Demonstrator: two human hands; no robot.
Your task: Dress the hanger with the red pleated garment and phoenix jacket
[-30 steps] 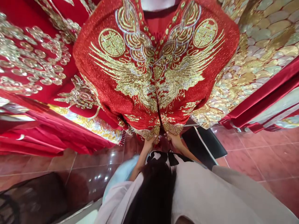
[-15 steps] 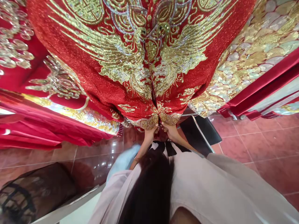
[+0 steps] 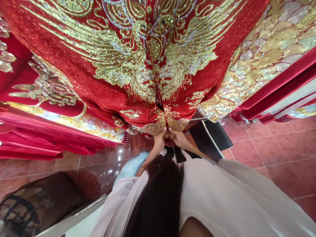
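Observation:
In front of me hangs a red jacket with glittering gold bird embroidery and a front opening down its middle. My left hand pinches the jacket's lower front edge just left of the opening, thumb on top. On the other side of the opening, my right hand grips the matching edge the same way. Both thumbs lie close together on the gold-patterned hem. My fingers are hidden beneath the cloth. Slightly above my hands, a narrow dark gap shows between the two front panels.
More embroidered red garments hang at the left, and a sequined gold garment hangs at the right. A black flat-sided object stands on the red tiled floor. A dark brown bag sits at lower left.
The jacket's upper part appears larger and shifted a little left in view. The gap between its front panels looks slightly wider. Both hands keep their hold at the hem.

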